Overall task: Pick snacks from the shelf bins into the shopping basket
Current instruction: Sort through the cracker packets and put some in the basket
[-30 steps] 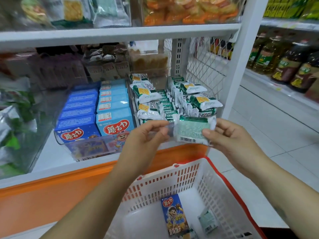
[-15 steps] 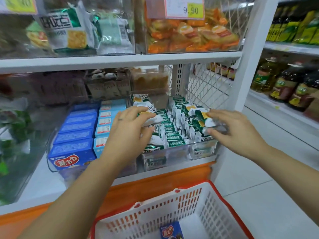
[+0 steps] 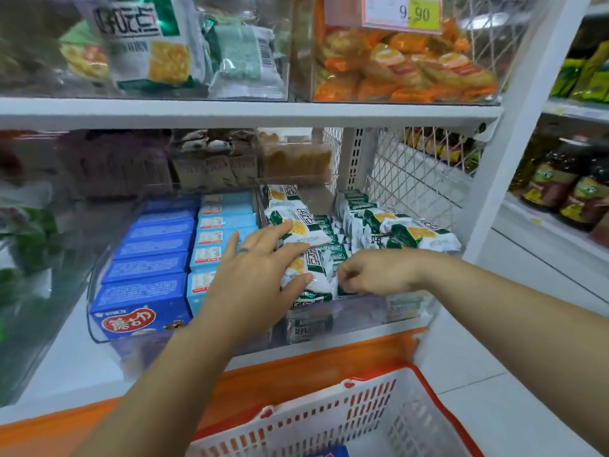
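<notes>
Green-and-white snack packets [image 3: 308, 229] fill the clear shelf bin [image 3: 356, 311]; we have both hands in it.
Our left hand [image 3: 253, 275] lies spread flat over the packets. Our right hand [image 3: 375, 275] curls, fingertips pinching among them; which packet, we cannot tell. White basket [image 3: 365, 413] sits below, blue boxes [image 3: 148, 268] left.

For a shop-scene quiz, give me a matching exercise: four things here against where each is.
Things:
1. blue boxes
2. orange packets
3. basket
4. oil bottles

Places:
A. upper shelf, right bin
B. bottom of view, below the shelf
C. far right shelving
D. lower shelf, left of the green packets

Pairs: 1-D, 2-A, 3-B, 4-C
</notes>
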`<state>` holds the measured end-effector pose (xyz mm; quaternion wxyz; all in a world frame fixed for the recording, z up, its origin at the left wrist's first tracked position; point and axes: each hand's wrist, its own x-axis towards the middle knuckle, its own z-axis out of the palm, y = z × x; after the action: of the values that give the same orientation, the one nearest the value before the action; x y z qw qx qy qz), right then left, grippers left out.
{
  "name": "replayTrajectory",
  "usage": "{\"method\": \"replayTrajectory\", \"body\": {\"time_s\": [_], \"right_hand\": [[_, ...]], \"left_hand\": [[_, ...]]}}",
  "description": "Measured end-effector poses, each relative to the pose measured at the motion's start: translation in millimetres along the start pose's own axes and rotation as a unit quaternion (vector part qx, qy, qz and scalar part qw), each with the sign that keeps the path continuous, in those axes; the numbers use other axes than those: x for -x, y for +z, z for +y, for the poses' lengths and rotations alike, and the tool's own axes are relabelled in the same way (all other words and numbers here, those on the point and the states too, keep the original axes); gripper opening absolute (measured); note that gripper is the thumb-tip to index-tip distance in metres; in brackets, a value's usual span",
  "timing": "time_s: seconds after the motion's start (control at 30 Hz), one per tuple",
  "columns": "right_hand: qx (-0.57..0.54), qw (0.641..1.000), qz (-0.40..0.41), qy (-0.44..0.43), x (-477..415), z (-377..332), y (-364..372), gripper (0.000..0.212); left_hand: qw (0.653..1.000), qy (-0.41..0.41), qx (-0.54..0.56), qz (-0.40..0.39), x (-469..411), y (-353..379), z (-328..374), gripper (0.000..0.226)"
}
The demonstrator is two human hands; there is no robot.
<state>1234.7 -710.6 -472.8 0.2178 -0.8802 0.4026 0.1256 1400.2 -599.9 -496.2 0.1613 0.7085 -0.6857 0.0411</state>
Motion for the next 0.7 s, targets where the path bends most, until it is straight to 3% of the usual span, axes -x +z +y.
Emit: {"method": "replayTrajectory", "body": {"time_s": [0.07,0.17,0.27,0.53,0.7], "right_hand": [[0.026,1.000,-0.016,0.008,-7.1,-1.6,3.3,0.008],[0.031,0.999,-0.009,0.023,-15.9,-4.0,6.9,0.032],[0.037,0.999,0.027,0.024,-24.3,-5.3,12.2,0.028],[-0.037,0.979,0.199,0.010,-18.0,9.6,18.7,0.002],[-0.110,0.928,0.356,-0.028,19.3,8.6,22.5,0.014]], "left_hand": [[1.000,0.006,0.000,0.004,-0.1,1.4,-0.2,0.050],[1.000,0.008,0.010,0.008,0.2,3.1,-0.6,0.049],[1.000,0.010,0.021,0.012,0.0,3.9,-0.4,0.049],[1.000,0.009,0.012,0.005,0.9,2.5,0.6,0.049],[1.000,0.010,-0.010,0.003,2.0,1.7,4.2,0.048]]}}
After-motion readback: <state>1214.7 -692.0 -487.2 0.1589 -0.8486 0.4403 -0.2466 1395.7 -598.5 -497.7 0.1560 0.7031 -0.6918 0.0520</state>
